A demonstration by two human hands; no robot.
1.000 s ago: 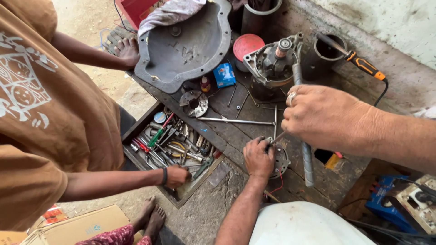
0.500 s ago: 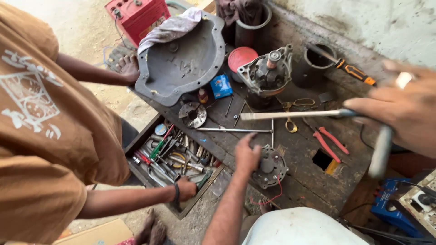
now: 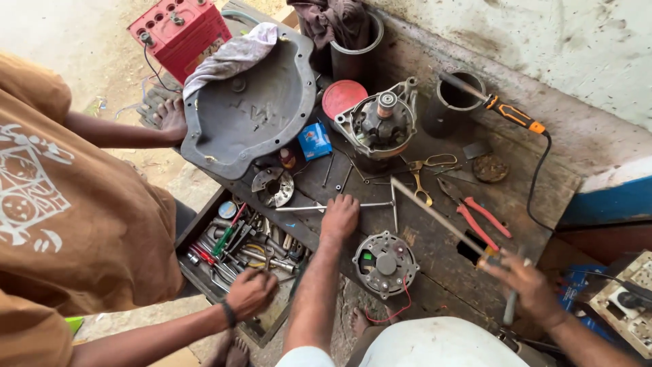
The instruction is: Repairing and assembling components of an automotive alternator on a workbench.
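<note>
Rod in blurred right hand, seemingly gripped; left hand apart.

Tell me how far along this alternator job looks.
Done: the unit is apart. The end cover lies alone at the bench's near edge, and the main housing stands further back.

In hand: the right hand grips a long metal tool, blurred. The left hand rests on a T-handle wrench.

Left: the parts lie separate, and nothing looks rejoined.
</note>
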